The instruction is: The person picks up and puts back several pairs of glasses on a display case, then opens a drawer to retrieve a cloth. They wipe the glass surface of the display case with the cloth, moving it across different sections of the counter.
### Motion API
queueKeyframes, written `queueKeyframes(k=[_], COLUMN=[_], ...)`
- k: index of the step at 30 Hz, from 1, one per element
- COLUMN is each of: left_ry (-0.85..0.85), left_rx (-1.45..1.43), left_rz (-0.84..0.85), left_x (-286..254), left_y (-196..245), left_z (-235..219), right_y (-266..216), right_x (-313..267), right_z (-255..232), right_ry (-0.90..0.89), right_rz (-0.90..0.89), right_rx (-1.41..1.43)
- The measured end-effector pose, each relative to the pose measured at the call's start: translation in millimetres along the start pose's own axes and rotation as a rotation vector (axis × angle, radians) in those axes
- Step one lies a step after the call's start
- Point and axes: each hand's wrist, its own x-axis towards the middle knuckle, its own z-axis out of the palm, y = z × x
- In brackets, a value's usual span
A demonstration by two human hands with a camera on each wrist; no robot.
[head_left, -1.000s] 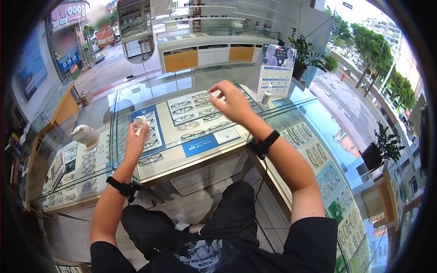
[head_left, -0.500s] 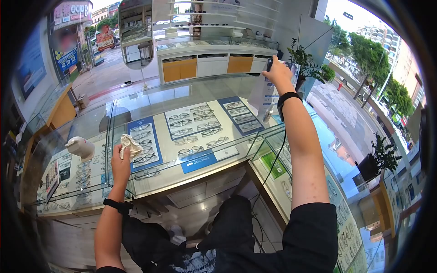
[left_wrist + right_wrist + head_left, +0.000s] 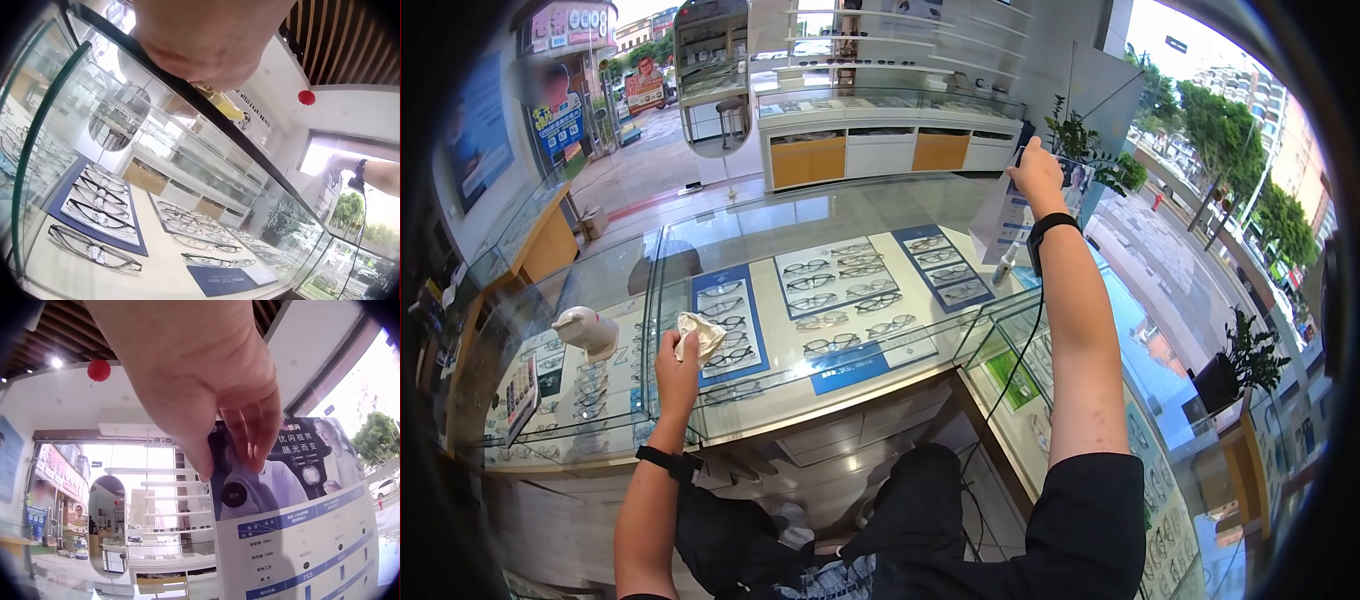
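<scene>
My right hand reaches far out to the right and grips a standing display card at its top. In the right wrist view the thumb and fingers of the hand pinch the upper left part of the card, which bears printed portraits and a blue price table. A crumpled cream cloth is held in my left hand, above the glass counter by the left row of glasses. Only a yellowish bit of the cloth shows below the hand in the left wrist view.
Several glasses lie on trays under the counter's glass. A small spray bottle stands at the card's foot. On the left is a white rounded device. A potted plant grows behind the card; a black cable hangs from my right wrist.
My right hand has moved from above the glasses rightward and away, onto the top of the card. The left hand has drawn slightly back to the left, and the cloth shows more spread out.
</scene>
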Motion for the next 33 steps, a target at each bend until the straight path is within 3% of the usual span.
queueKeyframes(k=[6, 9, 12, 20, 26, 33], left_ry=[-0.022, 0.021, -0.03, 0.026, -0.097, -0.086], left_rx=[0.01, 0.09, 0.1, -0.01, -0.165, -0.163], left_rz=[-0.003, 0.106, 0.062, -0.005, -0.032, 0.008], left_x=[-2.1, 1.5, -1.6, 1.9, 3.5, 1.4], left_y=[4.7, -15.6, -4.4, -18.2, -36.2, -40.5], left_z=[-1.4, -0.7, -4.8, -1.5, -3.4, -7.9], right_y=[31.2, 51.3, 83.8, 159.5, 208.6, 240.8], right_x=[-6.3, -12.3, -15.7, -62.8, -117.6, -166.8], right_z=[-16.3, -37.9, -54.7, -121.8, -167.1, -192.3], right_ry=[0.093, 0.177, 0.187, 0.062, -0.058, -0.111], right_rz=[0.06, 0.116, 0.131, 0.249, 0.187, 0.171], right_rx=[0.022, -0.018, -0.082, -0.295, -0.452, -0.492])
